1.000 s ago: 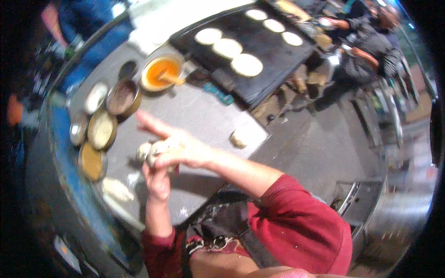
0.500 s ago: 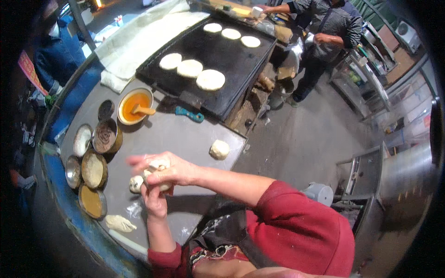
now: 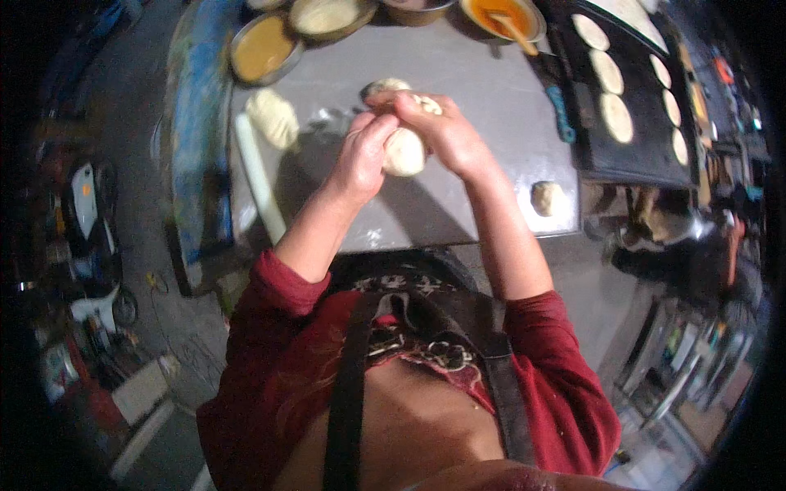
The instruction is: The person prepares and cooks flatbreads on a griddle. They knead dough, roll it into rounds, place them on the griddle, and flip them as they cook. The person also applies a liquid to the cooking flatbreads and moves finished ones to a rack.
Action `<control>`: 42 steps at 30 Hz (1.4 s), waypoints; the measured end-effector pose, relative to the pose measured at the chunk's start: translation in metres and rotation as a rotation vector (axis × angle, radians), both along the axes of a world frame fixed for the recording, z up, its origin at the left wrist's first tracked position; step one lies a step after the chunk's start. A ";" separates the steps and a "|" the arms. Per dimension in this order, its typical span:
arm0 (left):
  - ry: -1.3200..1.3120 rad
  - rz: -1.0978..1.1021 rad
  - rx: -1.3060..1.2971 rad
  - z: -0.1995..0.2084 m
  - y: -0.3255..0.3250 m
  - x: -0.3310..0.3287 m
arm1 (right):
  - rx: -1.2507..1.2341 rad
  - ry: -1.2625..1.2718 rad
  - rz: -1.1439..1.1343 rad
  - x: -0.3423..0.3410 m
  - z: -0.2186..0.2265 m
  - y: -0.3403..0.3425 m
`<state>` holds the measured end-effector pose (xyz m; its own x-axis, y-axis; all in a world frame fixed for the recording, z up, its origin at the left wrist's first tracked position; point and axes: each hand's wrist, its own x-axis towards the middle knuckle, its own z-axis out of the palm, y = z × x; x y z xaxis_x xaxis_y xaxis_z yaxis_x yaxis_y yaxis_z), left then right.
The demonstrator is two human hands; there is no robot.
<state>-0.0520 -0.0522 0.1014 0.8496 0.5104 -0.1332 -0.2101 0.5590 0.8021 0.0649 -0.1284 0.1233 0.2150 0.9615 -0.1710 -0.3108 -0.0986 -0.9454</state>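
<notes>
Both hands are cupped together above the grey work table (image 3: 417,214). Between them is a pale dough ball (image 3: 405,154), its smooth round side bulging out toward me. My left hand (image 3: 365,154) is closed around its left side. My right hand (image 3: 449,137) wraps the far and right side, and some dough shows between its fingers. Just beyond the fingers sits another dough piece (image 3: 391,84) with a dark patch, partly hidden by the hand. A folded lump of dough (image 3: 273,119) and a pale rolling pin (image 3: 258,176) lie to the left.
A small dough ball (image 3: 547,199) rests near the table's right corner. Far off stand a tan-filled bowl (image 3: 264,51), other bowls and an orange-liquid bowl (image 3: 506,18) with a wooden-handled utensil. At right, a black griddle (image 3: 647,123) carries several flatbreads, beside a turquoise-handled tool (image 3: 560,113).
The view has swung, so the griddle now shows at right and the table squarely ahead. My right hand, blurred over the dough before, now closes around it with the left.
</notes>
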 end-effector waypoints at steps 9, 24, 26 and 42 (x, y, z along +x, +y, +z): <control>-0.021 0.019 0.041 -0.027 -0.001 -0.056 | 0.077 -0.006 0.000 -0.033 -0.032 0.007; -0.024 0.182 0.439 0.053 0.039 -0.091 | 0.260 -0.644 0.294 -0.076 -0.098 0.131; 0.052 0.191 0.515 0.050 0.044 -0.088 | 0.132 -0.063 0.209 -0.066 -0.086 0.106; 0.186 0.386 0.358 -0.036 0.098 -0.026 | 0.223 -1.119 -0.098 0.060 -0.041 0.207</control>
